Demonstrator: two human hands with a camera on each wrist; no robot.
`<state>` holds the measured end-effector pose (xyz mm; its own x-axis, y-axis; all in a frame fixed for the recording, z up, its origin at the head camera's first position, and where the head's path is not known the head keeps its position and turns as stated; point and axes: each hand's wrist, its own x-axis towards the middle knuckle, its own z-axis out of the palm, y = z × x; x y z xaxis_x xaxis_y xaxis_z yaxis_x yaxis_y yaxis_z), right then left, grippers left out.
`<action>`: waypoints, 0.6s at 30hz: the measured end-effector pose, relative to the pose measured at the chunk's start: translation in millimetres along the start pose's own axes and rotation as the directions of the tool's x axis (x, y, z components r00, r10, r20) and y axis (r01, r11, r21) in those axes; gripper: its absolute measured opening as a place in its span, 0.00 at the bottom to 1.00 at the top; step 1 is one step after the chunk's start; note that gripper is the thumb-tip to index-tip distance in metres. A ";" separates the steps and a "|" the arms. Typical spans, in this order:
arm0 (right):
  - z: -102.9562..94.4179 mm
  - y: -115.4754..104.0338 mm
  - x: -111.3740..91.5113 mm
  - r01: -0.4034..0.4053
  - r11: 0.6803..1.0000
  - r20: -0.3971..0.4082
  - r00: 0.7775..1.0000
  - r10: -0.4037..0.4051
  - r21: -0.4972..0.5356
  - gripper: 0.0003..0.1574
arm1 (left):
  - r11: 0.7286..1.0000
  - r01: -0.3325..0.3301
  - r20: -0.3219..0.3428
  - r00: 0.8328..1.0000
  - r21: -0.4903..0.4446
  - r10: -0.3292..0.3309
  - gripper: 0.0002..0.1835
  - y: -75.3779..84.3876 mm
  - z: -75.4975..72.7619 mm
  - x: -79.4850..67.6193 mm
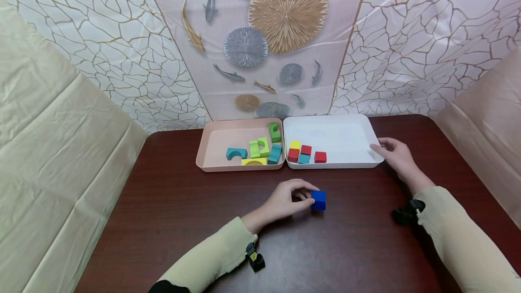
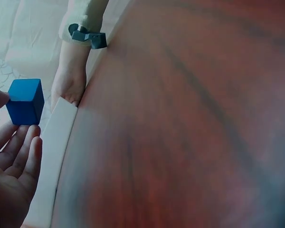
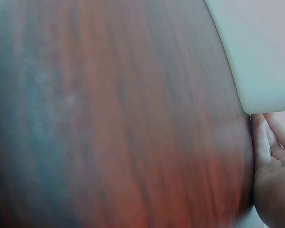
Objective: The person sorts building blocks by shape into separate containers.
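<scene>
My left hand (image 1: 288, 199) pinches a blue cube (image 1: 319, 200) between thumb and fingers, in front of the trays. In the left wrist view the blue cube (image 2: 24, 102) shows with the thumb on one side and fingertips along its lower edge. My right hand (image 1: 396, 157) grips the right rim of the white tray (image 1: 346, 135), its thumb over the edge. The right wrist view shows the right hand (image 3: 278, 175) close by the tray's corner, part of it hidden. Inside the white tray, red blocks (image 1: 320, 157), a yellow block (image 1: 295, 144) and a blue-teal block (image 1: 304, 158) lie at the left.
Beside the white tray on its left stands a pink tray (image 1: 211, 148) with green arch blocks (image 1: 274, 133), teal pieces (image 1: 236, 153) and a yellow piece (image 1: 254, 161). A patterned cloth (image 1: 285, 89) hangs behind the dark wooden table (image 1: 163, 220).
</scene>
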<state>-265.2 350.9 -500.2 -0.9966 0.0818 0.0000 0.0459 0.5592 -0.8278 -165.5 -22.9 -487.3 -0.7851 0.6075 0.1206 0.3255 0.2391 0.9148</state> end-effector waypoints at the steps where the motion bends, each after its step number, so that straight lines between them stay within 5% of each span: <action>1: 0.1 0.2 0.1 0.000 1.000 -0.001 1.000 0.000 0.000 0.41 | 1.000 -0.002 -0.003 1.000 -0.001 0.002 0.16 0.0 -0.9 0.9; 18: 0.1 1.1 1.0 -0.005 1.000 0.001 1.000 0.005 0.009 0.41 | 0.999 -0.039 -0.054 0.998 0.035 0.040 0.16 9.0 -16.8 20.2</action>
<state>-266.1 351.5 -501.2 -0.9965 0.0838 -0.0043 0.0500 0.5517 -0.8325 -187.3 -21.2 -470.2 -0.7987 0.5748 0.1781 0.3737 0.2417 0.8955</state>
